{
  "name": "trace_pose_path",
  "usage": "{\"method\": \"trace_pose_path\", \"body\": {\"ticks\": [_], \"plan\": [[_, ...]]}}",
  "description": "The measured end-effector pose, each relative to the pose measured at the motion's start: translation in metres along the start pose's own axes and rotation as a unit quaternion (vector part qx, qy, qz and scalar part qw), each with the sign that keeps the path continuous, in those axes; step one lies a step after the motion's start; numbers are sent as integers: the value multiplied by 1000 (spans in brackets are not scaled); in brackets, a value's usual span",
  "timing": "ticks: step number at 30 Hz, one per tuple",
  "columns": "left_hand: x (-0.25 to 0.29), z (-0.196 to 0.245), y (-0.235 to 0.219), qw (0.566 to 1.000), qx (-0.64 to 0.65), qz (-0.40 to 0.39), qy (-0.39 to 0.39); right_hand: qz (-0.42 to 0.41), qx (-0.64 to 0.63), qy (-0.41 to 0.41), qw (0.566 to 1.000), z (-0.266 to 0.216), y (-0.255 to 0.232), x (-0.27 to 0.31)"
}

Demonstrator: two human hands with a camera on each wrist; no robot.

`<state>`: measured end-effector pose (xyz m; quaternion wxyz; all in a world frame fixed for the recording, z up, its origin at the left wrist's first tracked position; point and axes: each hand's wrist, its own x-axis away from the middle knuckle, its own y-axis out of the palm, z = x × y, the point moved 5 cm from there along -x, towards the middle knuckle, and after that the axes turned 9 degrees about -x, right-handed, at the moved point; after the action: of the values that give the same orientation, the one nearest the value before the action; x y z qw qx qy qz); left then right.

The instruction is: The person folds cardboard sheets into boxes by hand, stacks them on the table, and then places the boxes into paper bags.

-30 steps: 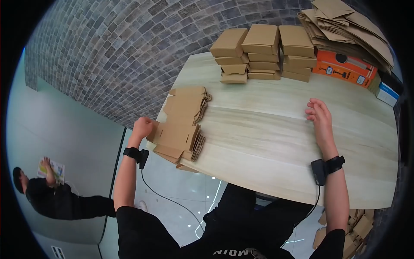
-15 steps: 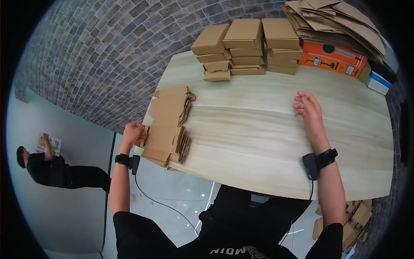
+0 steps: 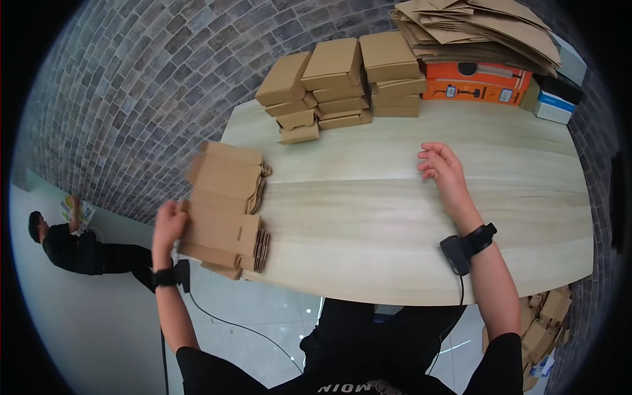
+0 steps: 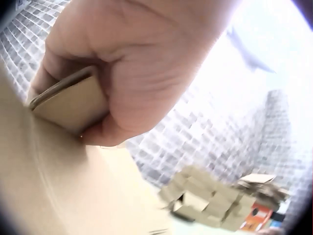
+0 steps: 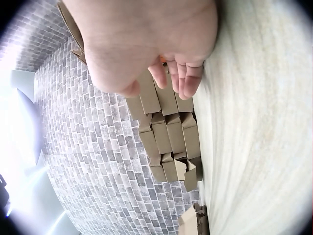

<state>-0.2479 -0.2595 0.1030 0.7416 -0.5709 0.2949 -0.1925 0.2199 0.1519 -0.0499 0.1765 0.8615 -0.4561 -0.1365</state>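
Note:
At the table's left end lies a stack of flattened cardboard boxes, several layers thick along their right edge. My left hand pinches a side flap of the top flattened box. In the left wrist view, the thumb and curled fingers close around that upright flap, its crease running just below the hand. My right hand is low over the right half of the table, its fingers relaxed and holding nothing. In the right wrist view, its fingers point toward the folded boxes.
Stacks of folded cardboard boxes stand along the back. Right of them, flat cardboard sheets lie on an orange box beside a blue-and-white box. More cardboard is below the table's right side. A person stands far left.
The head view has turned, so the table and boxes sit further left in it. My left hand stays at the flattened boxes' left edge, now gripping a flap. The right hand keeps its relaxed pose.

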Motion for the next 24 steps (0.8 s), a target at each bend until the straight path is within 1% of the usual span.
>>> {"method": "trace_pose_path", "body": {"ticks": [1, 3, 4, 5, 6, 7, 8, 9, 10, 11, 12, 13, 14, 15, 16, 17, 18, 19, 20, 21, 23, 24], "plan": [[8, 29, -36, 997, 27, 69, 32, -4, 1, 2, 1000, 0, 0, 1], [25, 77, -88, 968, 169, 153, 103, -7, 5, 5, 1000, 0, -1, 2], [39, 115, -104, 943, 246, 205, 88, -15, 7, 8, 1000, 1, 1, 1], [52, 154, -111, 910, 319, 256, 73, -18, 7, 9, 1000, -1, 3, 2], [60, 181, -106, 915, 337, 213, 64, -27, 19, 23, 999, -4, 5, 3], [62, 196, -101, 918, 355, 168, 55, -34, 31, 36, 998, -4, 7, 5], [55, 199, -86, 921, 370, 96, 70, -34, 31, 36, 998, -3, 8, 5], [50, 211, -64, 911, 400, 71, 79, -62, 37, 48, 996, -1, 9, 4], [46, 229, -36, 873, 476, 48, 97, -88, 47, 59, 993, -2, 8, 5], [47, 246, -13, 851, 511, 22, 117, -81, 54, 54, 994, -6, 8, 7], [45, 248, 8, 869, 478, -12, 128, -109, -23, 81, 990, -8, 16, 11], [51, 267, 25, 841, 529, -48, 99, -133, -100, 104, 980, -12, 20, 16], [53, 280, 44, 821, 557, -74, 100, -121, -92, 97, 984, -16, 17, 19], [53, 290, 66, 802, 581, -99, 99, -132, -167, 121, 969, -15, 19, 24], [50, 298, 82, 797, 585, -106, 103, -146, -244, 145, 948, -14, 22, 28], [45, 306, 97, 826, 536, -127, 118, -164, -321, 169, 917, -12, 24, 29], [42, 312, 109, 853, 483, -146, 131, -240, -363, 184, 881, -6, 19, 25], [41, 317, 115, 854, 482, -147, 130, -240, -365, 185, 880, -8, 25, 26], [40, 324, 122, 857, 470, -160, 140, -223, -242, 134, 935, -13, 32, 26], [39, 331, 127, 859, 457, -175, 149, -201, -114, 81, 970, -20, 34, 24], [36, 336, 137, 855, 461, -188, 145, -182, -129, 84, 971, -27, 34, 22], [34, 337, 144, 833, 492, -210, 141, -166, -144, 86, 972, -26, 32, 21]]}}
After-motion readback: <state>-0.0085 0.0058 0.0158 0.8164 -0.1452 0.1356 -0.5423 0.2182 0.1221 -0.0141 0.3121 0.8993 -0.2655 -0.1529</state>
